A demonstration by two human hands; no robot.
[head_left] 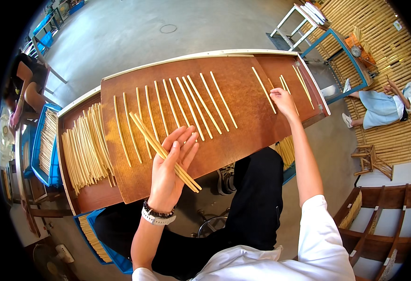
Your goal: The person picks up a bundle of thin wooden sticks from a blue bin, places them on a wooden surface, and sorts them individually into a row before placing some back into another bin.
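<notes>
My left hand [167,174] holds a small bundle of pale wooden sticks [144,132] across the palm under the thumb, its fingers stretched upward. A brown wooden board [243,112] lies before me with a spaced row of similar sticks [192,107] on it. Over the board's right part, my right hand [284,101] pinches the end of a thin, browner stick [270,83]; most of that stick is hidden. A single stick [264,90] lies just left of these fingers, and several more [304,87] lie to their right.
A pile of sticks [84,146] fills the tray's left end. Blue crates [51,145] of sticks stand at the left and below. At the right, a seated person [383,107] is near a blue-framed table [345,56]; another person [22,84] is far left.
</notes>
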